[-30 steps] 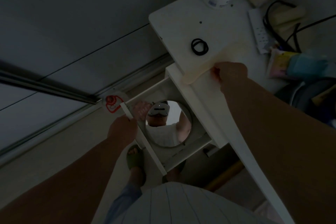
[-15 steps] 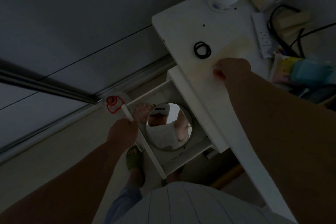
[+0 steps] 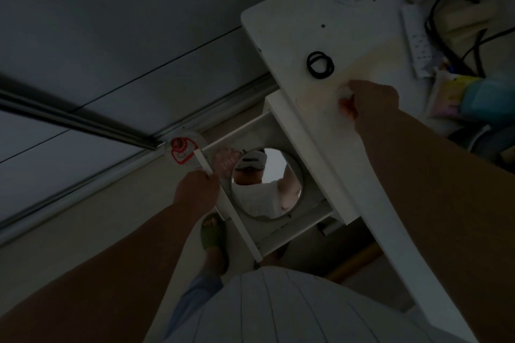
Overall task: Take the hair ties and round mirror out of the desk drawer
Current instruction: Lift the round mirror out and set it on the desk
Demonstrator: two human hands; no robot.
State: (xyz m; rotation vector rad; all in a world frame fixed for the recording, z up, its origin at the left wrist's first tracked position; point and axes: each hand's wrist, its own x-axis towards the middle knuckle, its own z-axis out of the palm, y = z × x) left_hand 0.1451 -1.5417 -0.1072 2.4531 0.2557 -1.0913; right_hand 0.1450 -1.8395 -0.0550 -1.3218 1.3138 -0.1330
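Dimly, black hair ties (image 3: 320, 65) lie looped on the desk (image 3: 287, 22); right hand (image 3: 370, 101) fingers seemingly curled together.

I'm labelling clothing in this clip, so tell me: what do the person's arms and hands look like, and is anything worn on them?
Both forearms are bare; no sleeve reaches into view on either. The left hand and right hand are bare too, with no glove. No watch, bracelet or ring is visible, though the dim picture could hide a thin one.
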